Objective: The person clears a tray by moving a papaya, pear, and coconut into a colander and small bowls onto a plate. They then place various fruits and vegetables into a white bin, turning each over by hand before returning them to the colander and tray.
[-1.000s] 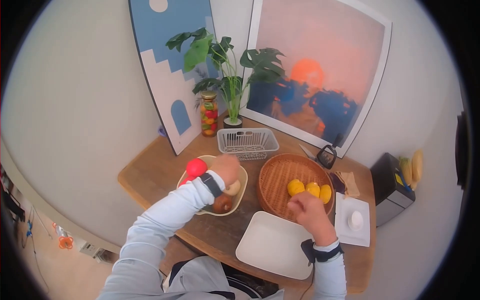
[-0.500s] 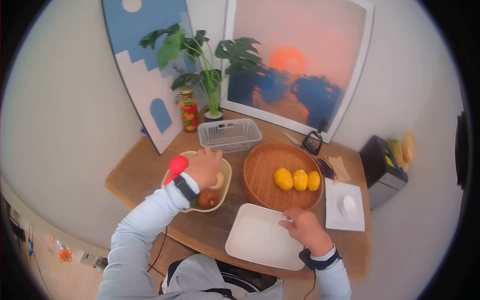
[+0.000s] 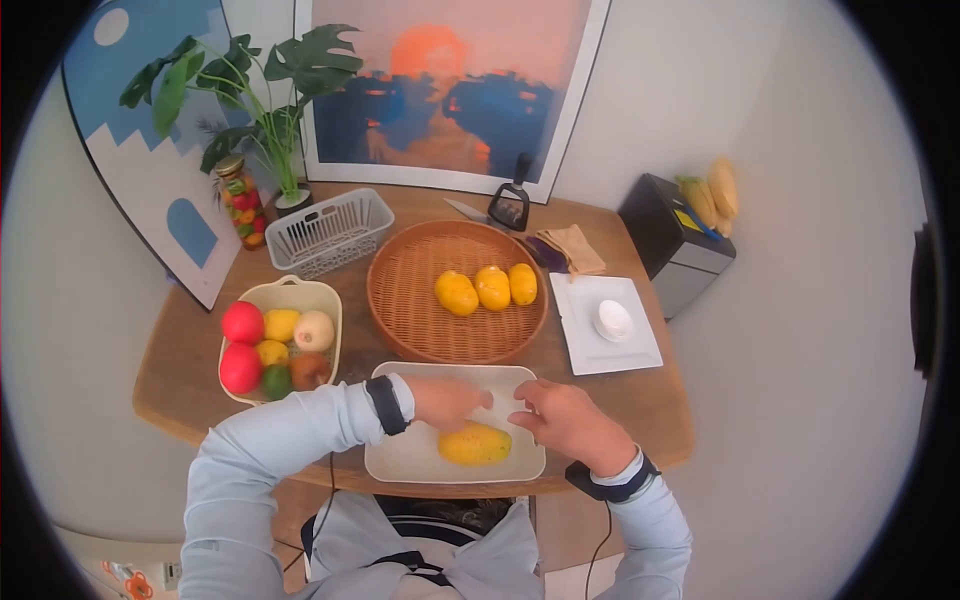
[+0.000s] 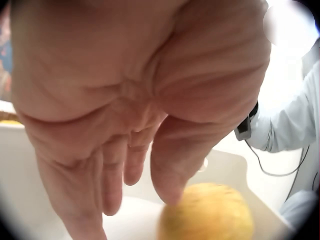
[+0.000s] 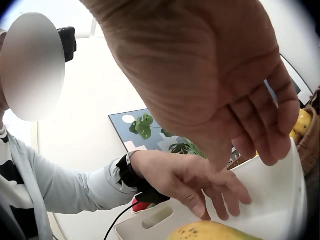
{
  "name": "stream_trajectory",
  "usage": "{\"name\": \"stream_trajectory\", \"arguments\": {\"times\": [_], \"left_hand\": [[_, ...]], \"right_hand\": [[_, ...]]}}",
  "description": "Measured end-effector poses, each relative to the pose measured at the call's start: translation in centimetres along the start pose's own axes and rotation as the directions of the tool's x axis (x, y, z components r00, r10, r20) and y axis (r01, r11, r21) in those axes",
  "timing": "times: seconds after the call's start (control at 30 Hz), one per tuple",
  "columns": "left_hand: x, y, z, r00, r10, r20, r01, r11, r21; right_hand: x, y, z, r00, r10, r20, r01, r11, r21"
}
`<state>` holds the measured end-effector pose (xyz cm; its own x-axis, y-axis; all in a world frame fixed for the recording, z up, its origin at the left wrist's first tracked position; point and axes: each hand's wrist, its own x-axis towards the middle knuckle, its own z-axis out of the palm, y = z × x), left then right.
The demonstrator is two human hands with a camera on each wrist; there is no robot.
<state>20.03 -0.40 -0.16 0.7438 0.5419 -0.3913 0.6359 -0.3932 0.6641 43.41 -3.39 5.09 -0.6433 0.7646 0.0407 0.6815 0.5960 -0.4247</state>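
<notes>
A yellow oblong fruit (image 3: pixel 475 443), speckled and tinged green at one end, lies in the white tray (image 3: pixel 400 462) at the table's front. My left hand (image 3: pixel 448 400) is over the tray just behind the fruit, its fingers extended downward. In the left wrist view the thumb tip overlaps the top of the fruit (image 4: pixel 207 215), and nothing is in the palm. To the right, my right hand (image 3: pixel 570 420) hovers over the tray's right side with loosely bent fingers (image 5: pixel 272 145) and holds nothing. The fingertips of both hands are near each other.
A cream basket (image 3: pixel 335 340) of mixed produce stands at left. Behind the tray is a round wicker basket (image 3: pixel 410 300) with three yellow fruits (image 3: pixel 492 288). A white plate (image 3: pixel 590 350) with a small white bowl (image 3: pixel 612 320) sits at right, a grey basket (image 3: pixel 330 235) at back left.
My left hand has moved from the cream basket to the white tray, where the yellow oblong fruit now lies. My right hand remains by the tray. The head view has turned right.
</notes>
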Motion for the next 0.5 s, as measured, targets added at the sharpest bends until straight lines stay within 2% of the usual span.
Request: {"name": "stream_trajectory", "arguments": {"times": [0.1, 0.13, 0.23, 0.3, 0.4, 0.5], "left_hand": [[-0.9, 0.4, -1.1, 0.991, -0.069, -0.112, 0.093, 0.97, 0.224], [-1.5, 0.5, -1.5, 0.99, -0.093, -0.102, 0.113, 0.97, 0.214], [-2.5, -1.0, -0.7, 0.991, -0.028, -0.133, 0.063, 0.961, 0.27], [-3.4, -0.5, -0.5, 0.991, -0.077, -0.11, 0.103, 0.964, 0.247], [-4.4, 0.4, -0.4, 0.989, -0.137, -0.063, 0.148, 0.963, 0.226], [-4.7, 0.7, -0.4, 0.987, -0.155, -0.045, 0.161, 0.962, 0.222]], "right_hand": [[0.0, 0.3, 0.1, 0.998, -0.018, 0.062, 0.018, 1.0, -0.002], [0.3, 0.2, 0.2, 0.989, -0.051, 0.138, 0.055, 0.998, -0.027], [1.8, -0.9, 1.3, 0.927, -0.134, 0.35, 0.164, 0.985, -0.056], [3.0, -1.0, 3.3, 0.864, -0.176, 0.471, 0.222, 0.974, -0.045], [3.9, -0.3, 6.8, 0.811, -0.222, 0.542, 0.14, 0.972, 0.19], [5.8, -1.4, 8.1, 0.682, -0.167, 0.712, 0.054, 0.982, 0.178]]}}
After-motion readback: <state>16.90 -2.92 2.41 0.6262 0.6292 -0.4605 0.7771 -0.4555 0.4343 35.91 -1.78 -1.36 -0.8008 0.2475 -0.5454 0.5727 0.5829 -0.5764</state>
